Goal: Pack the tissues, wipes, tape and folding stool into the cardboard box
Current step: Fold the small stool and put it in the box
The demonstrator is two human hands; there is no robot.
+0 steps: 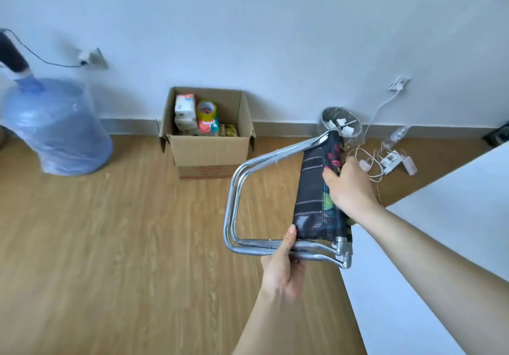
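I hold the folding stool (308, 186) folded flat in the air, right of and nearer than the cardboard box (209, 150). Its chrome tube legs point left and its dark patterned fabric seat sits at the right. My left hand (283, 266) grips the lower leg tubes. My right hand (348, 186) clasps the fabric seat edge. The open box stands on the floor against the wall. Inside it stand white tissue packs (184, 109), a yellow tape roll (207, 110) and a wipes pack (208, 127).
A large blue water bottle (55, 126) in plastic wrap stands at left. A wire waste bin (341, 124) and white chargers with cables (391, 159) lie by the wall at right. A white tabletop (440, 230) fills the right foreground. The floor is wood.
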